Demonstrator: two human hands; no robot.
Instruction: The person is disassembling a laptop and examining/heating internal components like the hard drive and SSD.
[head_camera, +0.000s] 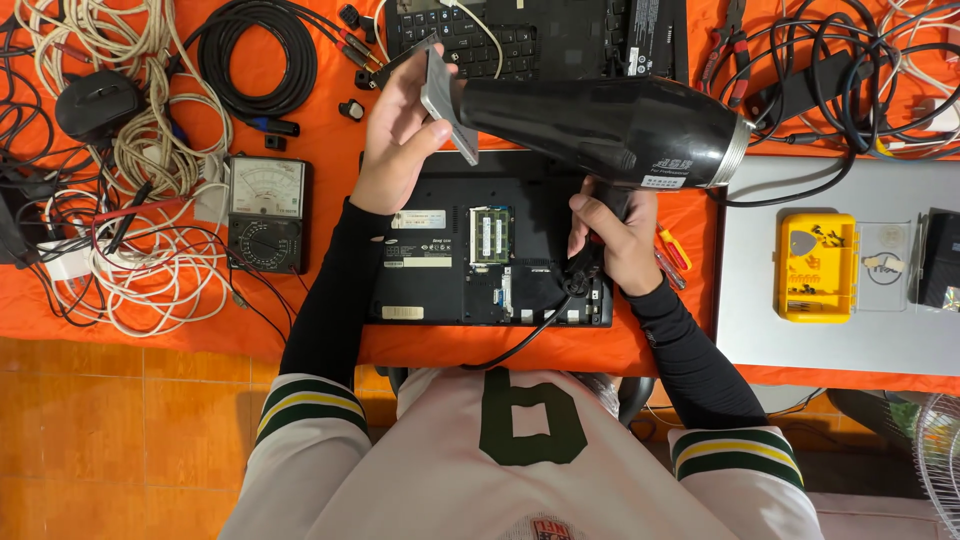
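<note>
My right hand (618, 235) grips the handle of a black hair dryer (600, 130), whose barrel lies level with its front end pointing left. My left hand (400, 130) holds a thin grey rectangular part (446, 110) right in front of the dryer's front end. Below both hands lies an opened black laptop (440, 285), bottom side up, with its memory modules (490, 235) exposed. The dryer's black cord runs down over the laptop toward me.
An analog multimeter (266, 213) sits left of the laptop beside tangled white and black cables (150, 150). A second black laptop base (540, 40) lies at the back. To the right stands a silver laptop (760, 300) bearing a yellow parts box (818, 265). Screwdrivers (672, 255) lie near my right wrist.
</note>
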